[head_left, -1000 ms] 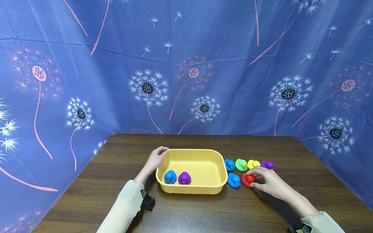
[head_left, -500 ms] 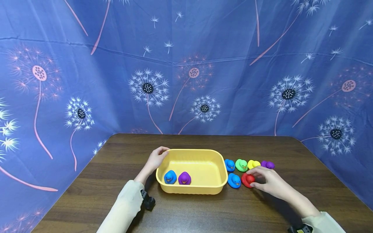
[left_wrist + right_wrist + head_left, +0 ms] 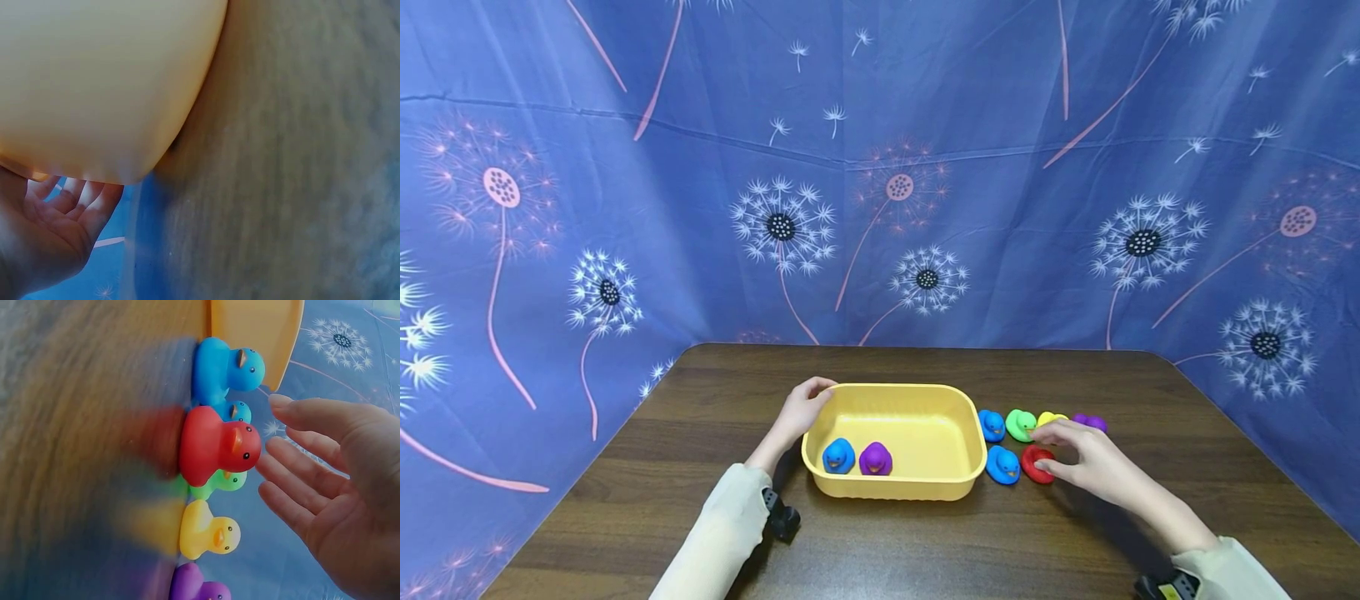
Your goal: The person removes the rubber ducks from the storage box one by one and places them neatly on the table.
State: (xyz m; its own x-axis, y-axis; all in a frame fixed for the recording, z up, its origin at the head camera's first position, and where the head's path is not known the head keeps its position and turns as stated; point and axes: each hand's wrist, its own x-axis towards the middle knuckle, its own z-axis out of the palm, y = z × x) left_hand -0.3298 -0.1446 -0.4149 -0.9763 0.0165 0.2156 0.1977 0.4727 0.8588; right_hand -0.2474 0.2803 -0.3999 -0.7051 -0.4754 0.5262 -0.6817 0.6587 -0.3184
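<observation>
A yellow plastic basin point(image 3: 925, 492) stands mid-table with a blue rubber duck point(image 3: 838, 457) and a purple duck point(image 3: 876, 459) inside. My left hand point(image 3: 801, 412) holds its back left corner; the left wrist view shows the fingers point(image 3: 100, 209) against the outside wall. Over a red duck point(image 3: 215, 447) hovers my right hand point(image 3: 1093, 467), fingers parted and apart from it in the right wrist view. Beside the red duck sits a blue duck point(image 3: 1003, 465). Behind them stand another blue duck point(image 3: 992, 426), a green duck point(image 3: 1021, 425), a yellow duck point(image 3: 206, 531) and a purple duck point(image 3: 1090, 422).
All this stands on a dark brown wooden table point(image 3: 895, 550). A blue cloth with dandelion prints point(image 3: 1015, 250) hangs behind its back edge and down the sides. The ducks outside the basin are grouped close to its right wall.
My right hand's fingers have spread and risen slightly off the red duck, which stays in place. The left hand and the basin have not moved.
</observation>
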